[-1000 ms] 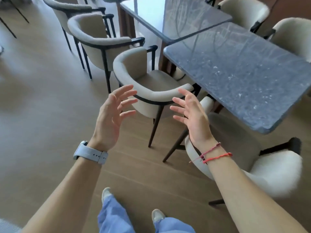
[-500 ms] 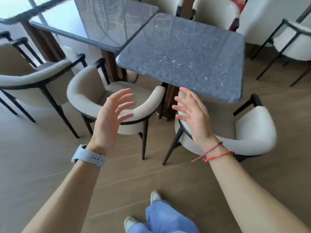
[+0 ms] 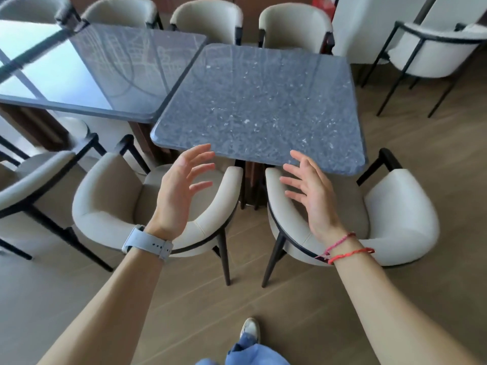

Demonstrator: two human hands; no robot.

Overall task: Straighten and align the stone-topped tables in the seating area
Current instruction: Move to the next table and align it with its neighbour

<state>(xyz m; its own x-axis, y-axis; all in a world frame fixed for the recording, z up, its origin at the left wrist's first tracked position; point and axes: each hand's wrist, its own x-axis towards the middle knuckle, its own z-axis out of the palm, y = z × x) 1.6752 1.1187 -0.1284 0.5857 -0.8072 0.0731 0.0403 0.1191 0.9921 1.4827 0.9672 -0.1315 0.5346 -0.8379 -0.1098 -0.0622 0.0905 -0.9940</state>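
A square table with a dark speckled stone top (image 3: pixel 263 101) stands right in front of me, turned slightly askew against a second stone-topped table (image 3: pixel 113 69) on its left, their edges not parallel. My left hand (image 3: pixel 181 191) hovers with fingers spread just short of the near edge of the speckled table, above a chair. My right hand (image 3: pixel 308 191) is raised the same way, fingers apart, near that same edge. Neither hand touches the table or holds anything.
Two cream armchairs with black frames, one at the left (image 3: pixel 110 204) and one at the right (image 3: pixel 382 219), sit tucked under the near edge below my hands. More chairs line the far side (image 3: pixel 208 19) and stand at the right (image 3: pixel 432 51). Wood floor lies around me.
I have stepped round to face the speckled table squarely. Both hands have come forward and up to its near edge, still spread and holding nothing.
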